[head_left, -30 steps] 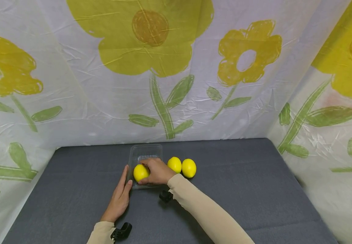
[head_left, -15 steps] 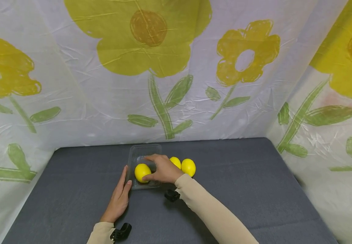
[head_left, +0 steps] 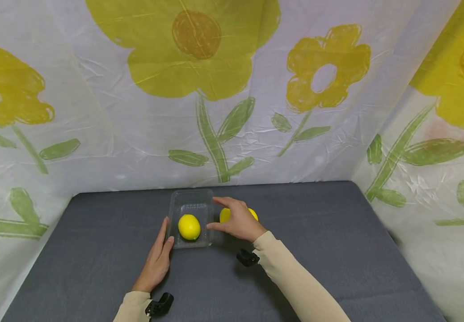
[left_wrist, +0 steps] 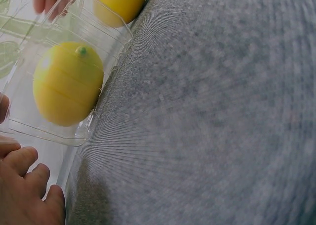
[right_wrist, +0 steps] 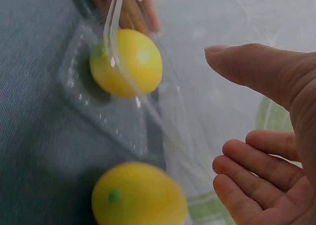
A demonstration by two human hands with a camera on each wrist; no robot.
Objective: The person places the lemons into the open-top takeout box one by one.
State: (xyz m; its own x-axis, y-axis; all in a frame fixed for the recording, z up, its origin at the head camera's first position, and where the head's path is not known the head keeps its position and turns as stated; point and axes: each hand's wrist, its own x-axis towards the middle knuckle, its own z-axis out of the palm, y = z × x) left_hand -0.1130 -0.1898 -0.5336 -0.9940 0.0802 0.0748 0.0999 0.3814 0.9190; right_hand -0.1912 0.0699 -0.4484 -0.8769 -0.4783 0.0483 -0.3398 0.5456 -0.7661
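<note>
A yellow lemon (head_left: pixel 189 227) lies inside a clear plastic tray (head_left: pixel 205 210) near the far side of the table. Along the tray's left wall rests my left hand (head_left: pixel 157 261), its fingers straight and the thumb at the near corner. My right hand (head_left: pixel 240 220) hovers just right of the tray, thumb and fingers spread, holding nothing. It partly covers two more lemons on the cloth: one lemon (head_left: pixel 224 215) close to the tray and another lemon (head_left: pixel 254 213) beyond the knuckles. The right wrist view shows the tray lemon (right_wrist: pixel 131 64) behind the clear wall.
Dark grey cloth (head_left: pixel 328 250) covers the table. A white curtain (head_left: pixel 135 134) printed with yellow flowers hangs behind it and at both sides. Each wrist carries a small black camera, one of them the right wrist camera (head_left: pixel 248 258).
My right hand has let go of the lemon in the tray and moved out to the right, over the two other lemons. The left hand has stayed at the tray's side.
</note>
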